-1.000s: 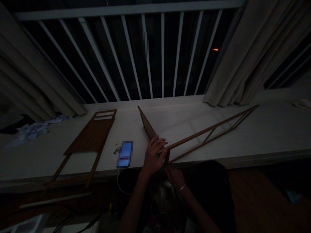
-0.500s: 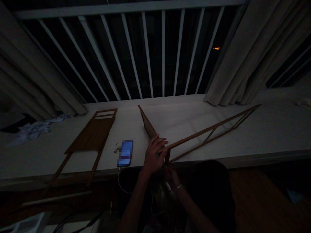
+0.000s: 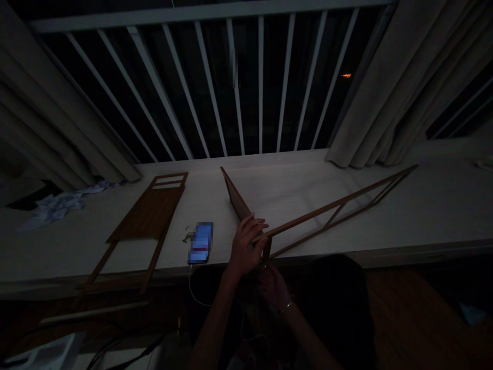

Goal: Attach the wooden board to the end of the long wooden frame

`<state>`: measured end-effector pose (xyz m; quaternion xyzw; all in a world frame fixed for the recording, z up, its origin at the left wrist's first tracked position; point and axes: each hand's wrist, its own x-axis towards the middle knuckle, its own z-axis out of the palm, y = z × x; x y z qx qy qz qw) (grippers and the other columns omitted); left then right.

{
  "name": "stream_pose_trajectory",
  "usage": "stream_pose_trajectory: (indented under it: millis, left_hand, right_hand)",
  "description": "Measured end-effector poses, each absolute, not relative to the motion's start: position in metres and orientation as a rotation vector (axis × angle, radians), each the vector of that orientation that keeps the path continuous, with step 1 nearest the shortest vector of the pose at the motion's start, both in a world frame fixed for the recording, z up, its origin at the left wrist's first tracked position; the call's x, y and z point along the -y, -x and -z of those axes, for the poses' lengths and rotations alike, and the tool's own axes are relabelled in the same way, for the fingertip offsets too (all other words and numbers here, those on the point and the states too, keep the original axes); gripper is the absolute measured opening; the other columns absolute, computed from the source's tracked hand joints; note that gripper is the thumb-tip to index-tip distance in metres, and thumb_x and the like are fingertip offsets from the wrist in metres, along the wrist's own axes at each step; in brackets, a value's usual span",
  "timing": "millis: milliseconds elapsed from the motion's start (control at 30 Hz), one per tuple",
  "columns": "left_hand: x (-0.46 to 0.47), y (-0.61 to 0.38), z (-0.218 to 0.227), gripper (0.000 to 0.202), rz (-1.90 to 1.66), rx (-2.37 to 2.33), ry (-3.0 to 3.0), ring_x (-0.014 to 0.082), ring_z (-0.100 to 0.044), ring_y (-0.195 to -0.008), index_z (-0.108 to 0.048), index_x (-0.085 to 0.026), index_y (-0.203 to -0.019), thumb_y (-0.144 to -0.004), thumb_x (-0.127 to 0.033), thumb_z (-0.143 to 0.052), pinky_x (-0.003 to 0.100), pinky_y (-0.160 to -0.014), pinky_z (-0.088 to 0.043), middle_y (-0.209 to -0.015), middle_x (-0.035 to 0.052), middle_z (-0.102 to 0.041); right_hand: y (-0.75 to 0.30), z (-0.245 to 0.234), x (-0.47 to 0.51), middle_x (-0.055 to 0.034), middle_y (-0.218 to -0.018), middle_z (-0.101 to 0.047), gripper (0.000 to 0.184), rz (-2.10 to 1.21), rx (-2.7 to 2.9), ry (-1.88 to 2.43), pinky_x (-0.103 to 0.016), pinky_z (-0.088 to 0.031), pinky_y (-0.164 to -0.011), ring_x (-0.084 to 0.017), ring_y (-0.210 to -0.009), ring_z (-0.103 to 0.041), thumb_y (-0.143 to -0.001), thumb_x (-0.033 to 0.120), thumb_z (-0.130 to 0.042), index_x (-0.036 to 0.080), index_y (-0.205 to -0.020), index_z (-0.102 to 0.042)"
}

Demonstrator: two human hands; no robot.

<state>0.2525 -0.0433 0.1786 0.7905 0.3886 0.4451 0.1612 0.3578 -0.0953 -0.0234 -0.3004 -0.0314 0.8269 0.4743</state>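
Observation:
My left hand [image 3: 244, 245] is shut around the joint of a thin wooden frame, where a slatted section [image 3: 331, 210] meets a brown panel section [image 3: 235, 200] in a V on the white counter [image 3: 292, 190]. My right hand [image 3: 272, 288] sits in shadow below, its fingertips at the frame's short lower post [image 3: 266, 248]. Whether it grips anything is hidden by the dark. A similar wooden frame with a brown panel [image 3: 144, 213] lies flat to the left, its legs overhanging the counter edge.
A phone [image 3: 200, 242] with a white cable lies beside small metal pieces [image 3: 188, 236]. Crumpled paper [image 3: 57, 208] sits at the far left. Beyond the counter stand a white railing [image 3: 246, 87] and beige curtains [image 3: 370, 87]; a wooden floor [image 3: 416, 313] lies lower right.
My right hand has shifted slightly lower near the post. My left hand stays on the joint, and the whole view has drifted a little.

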Motion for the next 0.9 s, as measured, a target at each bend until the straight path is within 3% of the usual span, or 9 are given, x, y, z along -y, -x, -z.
stream_pose_trajectory:
  millis: [100,233,367,500,733,900]
  left_hand:
    - [0.043,-0.252,-0.178,0.024,-1.285,-1.109,-2.256,0.0218,-0.033,-0.120,-0.055,-0.021,-0.104,-0.080,-0.019,-0.048,0.048,-0.098,-0.031,-0.112,0.0057,-0.054]
    - [0.043,-0.252,-0.178,0.025,-1.290,-1.102,-2.265,0.0225,-0.033,-0.120,-0.055,-0.021,-0.104,-0.080,-0.020,-0.048,0.049,-0.098,-0.032,-0.113,0.0061,-0.054]
    - [0.043,-0.252,-0.178,0.024,-1.273,-1.102,-2.263,0.0216,-0.033,-0.120,-0.055,-0.021,-0.104,-0.080,-0.019,-0.048,0.048,-0.099,-0.031,-0.113,0.0060,-0.054]
    - [0.043,-0.252,-0.178,0.024,-1.282,-1.105,-2.265,0.0218,-0.034,-0.119,-0.055,-0.021,-0.104,-0.080,-0.020,-0.049,0.048,-0.098,-0.032,-0.112,0.0059,-0.054]
    - [0.043,-0.253,-0.178,0.024,-1.287,-1.106,-2.271,0.0225,-0.034,-0.119,-0.055,-0.021,-0.103,-0.081,-0.020,-0.048,0.049,-0.098,-0.032,-0.112,0.0060,-0.055]
    - [0.044,-0.253,-0.178,0.024,-1.283,-1.104,-2.251,0.0219,-0.033,-0.120,-0.055,-0.021,-0.104,-0.081,-0.020,-0.047,0.048,-0.099,-0.031,-0.113,0.0058,-0.054]
  right_hand:
    - [-0.360,0.023,0.095,0.0057,-0.044,-0.046,0.033,-1.932,0.387,1.037,-0.018,-0.021,-0.038,-0.006,-0.036,-0.036,-0.071,0.049,-0.055,0.016,-0.067,-0.055]
    - [-0.369,0.021,0.093,0.0047,-0.035,-0.043,0.049,-1.605,0.932,1.371,-0.021,-0.022,-0.039,-0.007,-0.034,-0.034,-0.068,0.063,-0.048,0.016,-0.055,-0.054]
    - [-0.382,0.015,0.092,-0.0021,-0.051,-0.057,0.041,-1.056,1.412,1.701,-0.024,-0.031,-0.051,-0.014,-0.051,-0.052,-0.073,0.056,-0.049,0.018,-0.059,-0.057]
    - [-0.383,0.011,0.092,-0.0071,-0.059,-0.061,0.029,-0.727,1.699,1.851,-0.027,-0.035,-0.058,-0.018,-0.061,-0.058,-0.079,0.044,-0.048,0.019,-0.069,-0.059]
    - [-0.380,0.009,0.087,-0.0089,-0.062,-0.062,0.024,-0.766,1.815,1.772,-0.027,-0.036,-0.062,-0.018,-0.065,-0.058,-0.079,0.037,-0.049,0.018,-0.067,-0.058]
    - [-0.371,0.018,0.083,-0.0011,-0.057,-0.056,0.026,-1.262,1.289,1.528,-0.023,-0.034,-0.056,-0.013,-0.059,-0.050,-0.075,0.034,-0.050,0.019,-0.055,-0.051]
